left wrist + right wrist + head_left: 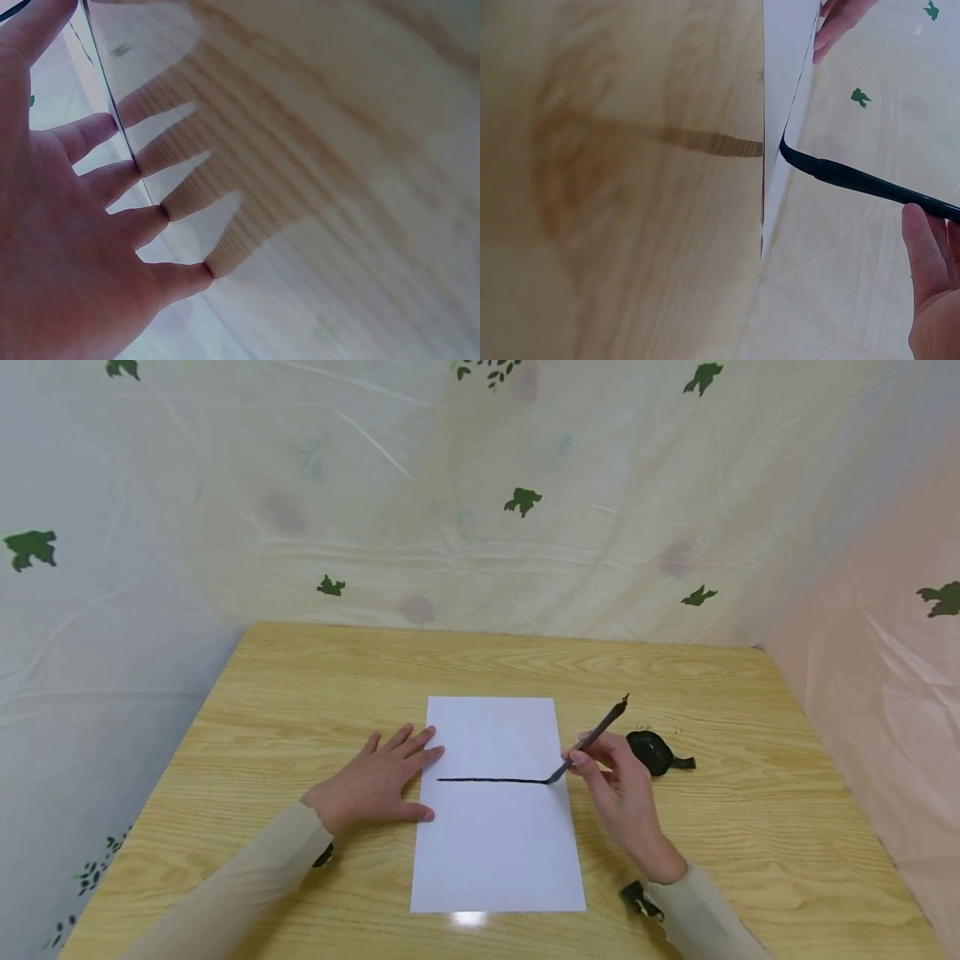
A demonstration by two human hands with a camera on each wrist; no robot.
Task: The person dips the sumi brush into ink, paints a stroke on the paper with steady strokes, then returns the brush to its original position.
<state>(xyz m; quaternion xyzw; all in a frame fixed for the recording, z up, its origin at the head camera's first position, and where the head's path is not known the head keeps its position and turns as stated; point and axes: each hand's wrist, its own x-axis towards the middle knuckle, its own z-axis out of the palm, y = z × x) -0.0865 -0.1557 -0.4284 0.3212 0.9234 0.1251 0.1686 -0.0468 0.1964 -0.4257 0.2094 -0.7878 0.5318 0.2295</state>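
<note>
A white sheet of paper (491,852) lies upright on the table, with one black horizontal line (487,780) across it. My right hand (622,793) pinches a dark ink brush (596,732), tilted up to the right. In the right wrist view the bent tip of the brush (855,178) touches the paper (780,75). That tip meets the line's right end, near the paper's right edge. My left hand (375,785) lies with spread fingers, its fingertips on the paper's left edge. The left wrist view shows the palm side of the left hand (75,225) and its straight fingers.
Right of the paper sits a small black dish with a short handle (651,752), just beyond the right hand. The wooden table (300,677) reaches back to a pale curtain (420,527) with green leaf-like shapes, which also hangs along both sides.
</note>
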